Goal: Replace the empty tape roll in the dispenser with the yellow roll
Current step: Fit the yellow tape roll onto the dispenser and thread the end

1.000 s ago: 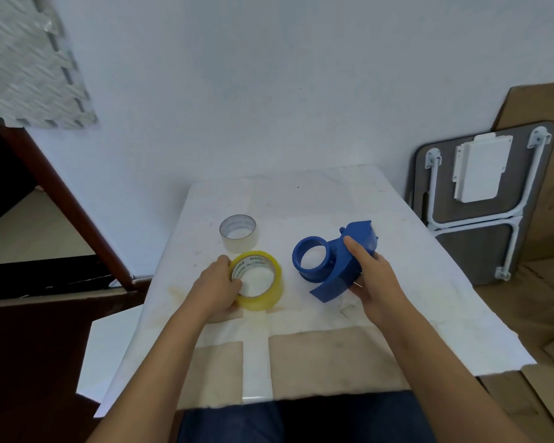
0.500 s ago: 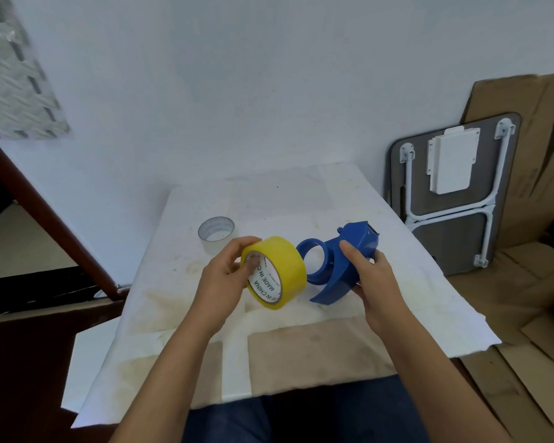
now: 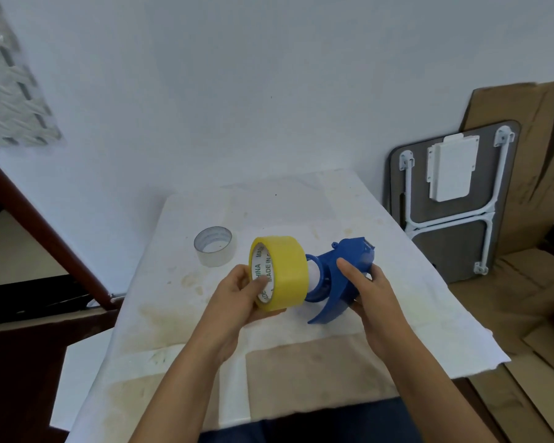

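My left hand [image 3: 242,292] grips the yellow tape roll [image 3: 285,271], held on edge above the table with its printed white core facing me. The roll's far side meets the round hub of the blue tape dispenser [image 3: 339,276], and I cannot tell how far it sits over the hub. My right hand [image 3: 370,289] holds the dispenser by its body, index finger stretched along its side, lifted a little off the table. The empty tape roll [image 3: 215,246], a pale ring, stands flat on the table to the back left of my hands.
The white stained table cover [image 3: 269,206] ends against the wall behind. A folded grey table [image 3: 454,199] and cardboard sheets [image 3: 538,174] lean on the right. A dark wooden rail [image 3: 45,228] slants down on the left.
My left hand lifted the yellow roll off the table, turned it on edge and brought it right against the dispenser's hub. My right hand raised and tilted the dispenser toward it.
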The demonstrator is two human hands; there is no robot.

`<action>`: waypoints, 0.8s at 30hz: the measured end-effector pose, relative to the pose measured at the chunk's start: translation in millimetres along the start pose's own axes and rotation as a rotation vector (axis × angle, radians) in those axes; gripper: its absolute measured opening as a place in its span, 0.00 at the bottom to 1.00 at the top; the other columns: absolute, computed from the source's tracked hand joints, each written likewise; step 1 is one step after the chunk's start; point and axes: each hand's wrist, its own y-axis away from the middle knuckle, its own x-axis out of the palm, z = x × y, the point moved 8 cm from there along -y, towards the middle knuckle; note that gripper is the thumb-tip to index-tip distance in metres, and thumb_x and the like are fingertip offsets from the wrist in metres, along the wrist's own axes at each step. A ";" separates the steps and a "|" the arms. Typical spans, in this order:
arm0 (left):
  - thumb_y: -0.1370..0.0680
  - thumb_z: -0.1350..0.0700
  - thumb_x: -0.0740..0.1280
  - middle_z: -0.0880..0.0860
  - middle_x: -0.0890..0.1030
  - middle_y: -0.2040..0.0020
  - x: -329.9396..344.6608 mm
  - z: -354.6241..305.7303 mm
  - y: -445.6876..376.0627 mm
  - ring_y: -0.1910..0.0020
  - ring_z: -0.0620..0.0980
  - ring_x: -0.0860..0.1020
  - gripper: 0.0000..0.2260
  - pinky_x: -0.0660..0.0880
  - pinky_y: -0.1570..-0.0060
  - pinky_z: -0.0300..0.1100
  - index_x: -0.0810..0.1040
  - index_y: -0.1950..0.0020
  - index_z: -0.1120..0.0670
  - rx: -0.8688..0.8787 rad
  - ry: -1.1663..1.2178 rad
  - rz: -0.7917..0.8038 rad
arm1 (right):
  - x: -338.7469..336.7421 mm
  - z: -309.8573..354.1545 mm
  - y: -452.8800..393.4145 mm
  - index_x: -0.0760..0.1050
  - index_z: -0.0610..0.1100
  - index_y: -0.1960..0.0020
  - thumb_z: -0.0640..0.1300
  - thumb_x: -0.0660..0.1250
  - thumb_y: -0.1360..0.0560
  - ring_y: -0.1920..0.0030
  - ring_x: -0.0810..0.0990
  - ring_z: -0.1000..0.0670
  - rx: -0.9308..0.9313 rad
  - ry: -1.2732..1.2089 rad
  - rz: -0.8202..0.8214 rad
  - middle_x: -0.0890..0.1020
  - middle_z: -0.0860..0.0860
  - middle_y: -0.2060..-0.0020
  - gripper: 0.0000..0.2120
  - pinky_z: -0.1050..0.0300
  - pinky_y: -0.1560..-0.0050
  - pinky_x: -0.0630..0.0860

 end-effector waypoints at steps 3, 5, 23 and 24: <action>0.19 0.60 0.64 0.59 0.83 0.45 -4.9 -6.0 -0.4 0.59 0.58 0.88 0.03 0.84 0.59 0.46 0.74 0.47 0.59 0.023 -0.131 -0.059 | 6.3 1.7 1.8 0.73 0.46 0.34 0.48 0.73 0.27 0.45 0.84 0.45 0.005 0.004 0.061 0.84 0.46 0.44 0.24 0.48 0.44 0.81; 0.20 0.59 0.64 0.55 0.82 0.46 -6.3 -11.0 1.3 0.63 0.55 0.88 0.04 0.85 0.55 0.50 0.72 0.48 0.58 0.068 -0.260 -0.089 | 9.0 2.3 2.0 0.74 0.46 0.35 0.49 0.72 0.27 0.46 0.85 0.46 0.002 0.026 0.091 0.85 0.46 0.45 0.22 0.51 0.48 0.82; 0.19 0.56 0.65 0.52 0.79 0.43 2.9 -5.9 2.3 0.60 0.53 0.88 0.07 0.85 0.58 0.45 0.71 0.44 0.54 0.034 -0.361 -0.032 | 13.9 -1.5 2.1 0.76 0.41 0.36 0.53 0.73 0.32 0.48 0.84 0.43 0.059 -0.042 0.171 0.85 0.45 0.49 0.28 0.45 0.43 0.82; 0.19 0.56 0.65 0.52 0.79 0.43 2.4 -4.3 2.8 0.60 0.53 0.88 0.06 0.85 0.57 0.46 0.70 0.44 0.54 0.027 -0.368 -0.027 | 13.6 -1.8 3.0 0.76 0.41 0.36 0.53 0.73 0.33 0.49 0.84 0.44 0.060 -0.051 0.176 0.85 0.46 0.50 0.29 0.46 0.44 0.82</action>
